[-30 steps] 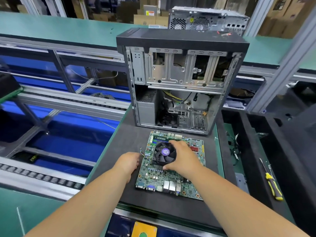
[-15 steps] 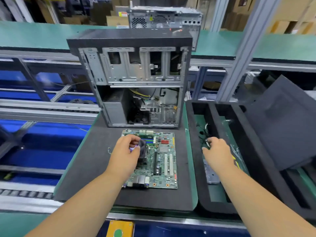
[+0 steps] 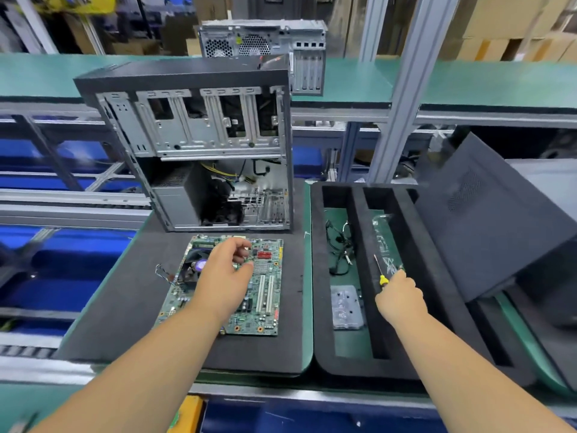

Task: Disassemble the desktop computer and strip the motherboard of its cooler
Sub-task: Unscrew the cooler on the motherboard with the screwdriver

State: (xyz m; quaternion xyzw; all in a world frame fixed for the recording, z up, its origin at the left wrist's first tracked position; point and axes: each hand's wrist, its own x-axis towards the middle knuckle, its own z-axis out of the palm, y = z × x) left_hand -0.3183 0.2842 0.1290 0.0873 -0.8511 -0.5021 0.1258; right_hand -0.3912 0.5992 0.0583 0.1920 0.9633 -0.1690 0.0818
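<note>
The green motherboard (image 3: 265, 295) lies flat on a black foam mat (image 3: 125, 307), in front of the opened, upright computer case (image 3: 199, 145). Its black fan cooler (image 3: 192, 268) sits on the board's left half, partly hidden by my left hand (image 3: 226, 276). That hand hovers over the cooler's right side with fingers loosely curled and holds nothing that I can see. My right hand (image 3: 399, 298) is in the black foam tray (image 3: 362, 245) to the right and grips the yellow handle of a screwdriver (image 3: 381, 278), shaft pointing away from me.
The tray holds a tangle of black cables (image 3: 338, 248) and a clear plastic part (image 3: 347, 307). A dark side panel (image 3: 487, 220) leans at the tray's right. A second computer (image 3: 265, 42) stands on the far green bench. Conveyor rails run along the left.
My right hand left the cooler, reached into the foam tray and took hold of the yellow screwdriver. My left hand moved from the board's left edge onto the cooler. My view swung right.
</note>
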